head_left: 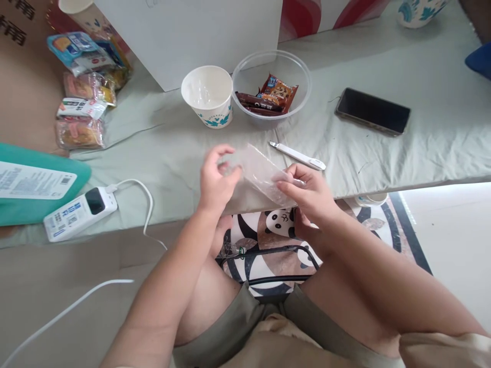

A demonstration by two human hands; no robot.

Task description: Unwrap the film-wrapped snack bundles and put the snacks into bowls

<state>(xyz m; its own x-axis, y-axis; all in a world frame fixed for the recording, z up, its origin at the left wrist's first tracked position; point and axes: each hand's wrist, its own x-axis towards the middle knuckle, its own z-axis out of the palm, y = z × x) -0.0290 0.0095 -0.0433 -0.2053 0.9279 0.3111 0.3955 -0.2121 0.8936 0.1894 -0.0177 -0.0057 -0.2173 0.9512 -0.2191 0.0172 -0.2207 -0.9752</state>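
Observation:
Above the front edge of the table, a clear plastic bag (264,174) is stretched between my hands. My right hand (309,189) pinches its right end between thumb and fingers. At the other end is my left hand (217,179), fingers curled at the bag's edge and slightly blurred. Just beyond the bag lies a slim white utility knife (297,155) with a metal tip. A white paper cup (210,105) with teal leaf print leans beside a clear plastic bowl (303,76). Brown snack packets (278,94) lie in the bowl.
A black phone (373,111) lies to the right. Wrapped snacks (80,134) are piled at the left, near a green container (34,153). A white power bank (80,213) has a cable (150,204) hanging over the table edge. A white box (199,36) stands behind.

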